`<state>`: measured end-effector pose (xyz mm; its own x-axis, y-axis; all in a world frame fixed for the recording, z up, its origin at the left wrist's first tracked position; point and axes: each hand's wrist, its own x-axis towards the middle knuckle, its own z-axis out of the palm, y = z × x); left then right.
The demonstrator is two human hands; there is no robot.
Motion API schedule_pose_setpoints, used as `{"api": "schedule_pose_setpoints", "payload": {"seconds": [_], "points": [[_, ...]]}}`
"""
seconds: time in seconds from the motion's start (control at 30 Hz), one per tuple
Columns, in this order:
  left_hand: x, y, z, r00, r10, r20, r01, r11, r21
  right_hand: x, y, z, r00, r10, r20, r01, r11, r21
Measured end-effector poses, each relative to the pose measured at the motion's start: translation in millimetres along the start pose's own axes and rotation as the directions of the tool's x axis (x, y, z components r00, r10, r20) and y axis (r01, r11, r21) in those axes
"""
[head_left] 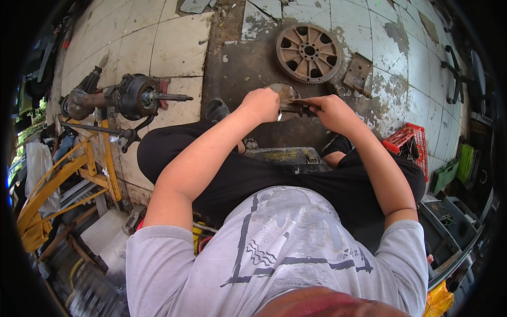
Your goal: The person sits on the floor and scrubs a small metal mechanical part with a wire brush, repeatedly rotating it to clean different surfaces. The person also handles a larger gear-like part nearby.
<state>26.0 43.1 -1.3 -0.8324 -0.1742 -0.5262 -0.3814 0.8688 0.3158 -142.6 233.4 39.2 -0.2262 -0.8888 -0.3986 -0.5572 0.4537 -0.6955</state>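
Note:
In front of my knees both hands work close together over a round, dull metal disc (285, 92). My left hand (262, 104) is closed at the disc's left side; its fingertips are hidden, so what it grips cannot be made out. The fingers of my right hand (332, 113) are closed on the right end of a dark, narrow metal piece (299, 102), which spans the gap toward my left hand. Just beyond lies a large rusty flywheel (296, 51) with a toothed rim, flat on the floor. To its right is a worn metal bracket (358, 73).
On the left, a greasy axle assembly (127, 100) with a protruding shaft rests by a yellow metal stand (109, 158). A dark case (285, 155) lies between my legs. By my right knee is a red plastic basket (423, 142). Worn tiles (182, 45) cover the floor.

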Motion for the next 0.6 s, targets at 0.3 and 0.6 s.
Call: {"api": "schedule_pose_setpoints", "payload": {"seconds": [0.3, 0.6], "points": [[0.7, 4.5, -1.9, 1.000, -0.001, 0.027, 0.000, 1.000, 0.017, 5.7, 3.0, 6.9, 0.990, 0.139, 0.023, -0.134, 0.977, -0.166], [0.5, 0.2, 2.1, 1.000, 0.010, 0.000, -0.010, 0.999, 0.034, 0.4, -15.2, -2.5, 0.994, 0.090, -0.061, -0.090, 0.996, 0.008]]}}
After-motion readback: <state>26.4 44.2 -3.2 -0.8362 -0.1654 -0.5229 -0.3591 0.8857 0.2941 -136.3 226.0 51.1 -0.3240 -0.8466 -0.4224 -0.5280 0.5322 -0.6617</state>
